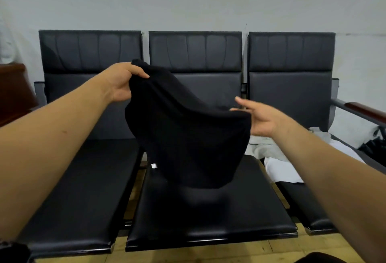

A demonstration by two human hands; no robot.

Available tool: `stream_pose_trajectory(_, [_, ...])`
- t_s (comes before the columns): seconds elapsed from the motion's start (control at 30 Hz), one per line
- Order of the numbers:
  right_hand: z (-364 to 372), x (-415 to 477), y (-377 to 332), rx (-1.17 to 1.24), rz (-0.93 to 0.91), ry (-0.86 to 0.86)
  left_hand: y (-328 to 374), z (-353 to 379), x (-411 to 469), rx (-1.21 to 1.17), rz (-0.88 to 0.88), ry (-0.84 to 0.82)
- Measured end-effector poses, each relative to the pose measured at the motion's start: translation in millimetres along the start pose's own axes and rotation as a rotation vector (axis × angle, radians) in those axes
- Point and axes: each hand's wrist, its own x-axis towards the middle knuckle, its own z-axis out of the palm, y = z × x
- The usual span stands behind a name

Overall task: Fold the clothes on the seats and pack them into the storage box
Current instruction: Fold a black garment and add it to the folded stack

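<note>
Pale wall backs a row of three dark padded seats, seen from the head camera.

A black garment hangs in the air over the middle seat, stretched between the two hands. Its top edge is the long axis, and it slopes from high on the left to lower on the right. The left hand pinches the upper corner, thumb on top of the cloth. The right hand meets the lower end with its visible fingers straight. The cloth covers part of the palm, so I cannot tell whether it grips there. The hem droops close to the cushion, and whether it touches is unclear.

For laying the garment flat to fold, the middle seat lies straight below and is the nearest surface. The left seat also shows bare cushion. On the right seat lie pale clothes, which spill toward the gap just beside the right hand, so room is tighter that way. A wooden armrest bounds the far right. The front edges of the seats face the person. No storage box is in view.
</note>
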Motion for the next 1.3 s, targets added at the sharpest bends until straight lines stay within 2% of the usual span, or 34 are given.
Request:
stream_pose_trajectory(0.1, [16.9, 3.1, 26.3, -0.202, 0.219, -0.085, -3.2, 12.1, -6.9, 0.052, -0.023, -0.036])
stream_pose_trajectory(0.17, [30.5, 7.6, 40.6, -0.290, 0.250, -0.091, -9.0, 21.7, -13.3, 0.084, -0.042, -0.078])
stream_pose_trajectory(0.33, [75.4, 22.5, 53.6, -0.333, -0.054, -0.231, -33.7, 40.3, -20.1, 0.287, -0.153, -0.291])
stream_pose_trajectory(0.43, [93.6, 18.0, 51.1, -0.436, -0.117, -0.259, -47.6, 44.8, -21.4, 0.370, -0.196, -0.279])
stream_pose_trajectory(0.5, [91.5, 17.6, 48.5, -0.402, -0.151, -0.264, -56.0, 37.2, -21.8, 0.344, -0.251, -0.291])
stream_pose_trajectory(0.57, [81.5, 16.9, 41.6, -0.284, -0.211, -0.231, -63.7, 21.9, -24.4, 0.362, -0.332, -0.362])
stream_pose_trajectory(0.7, [48.5, 16.4, 26.8, -0.055, -0.285, -0.046, -84.7, -12.0, -34.5, 0.732, -0.450, -0.560])
stream_pose_trajectory(0.77, [32.2, 16.6, 25.3, -0.034, -0.259, 0.024, -100.8, -19.8, -36.8, 0.652, -0.394, -0.495])
stream_pose_trajectory(0.83, [22.8, 13.8, 26.0, 0.004, -0.228, 0.049, -120.1, -22.3, -34.8, 0.431, -0.338, -0.382])
stream_pose_trajectory(0.9, [21.2, 10.4, 27.2, 0.071, -0.214, 0.025, -141.6, -13.3, -35.4, 0.409, -0.325, -0.320])
stream_pose_trajectory(1.0, [28.7, 6.5, 28.9, 0.112, -0.175, -0.041, -171.6, 19.6, -41.3, 0.513, -0.347, -0.323])
stream_pose_trajectory(1.13, [35.1, 2.3, 23.2, 0.079, -0.100, -0.120, -189.1, 57.1, -37.4, 0.383, -0.230, -0.300])
stream_pose_trajectory(1.2, [32.7, -0.2, 19.7, 0.061, -0.089, -0.146, -191.8, 67.5, -33.8, 0.287, -0.250, -0.354])
stream_pose_trajectory(1.3, [28.0, -1.7, 17.0, 0.070, -0.088, -0.152, -193.8, 79.2, -33.9, 0.304, -0.290, -0.394])
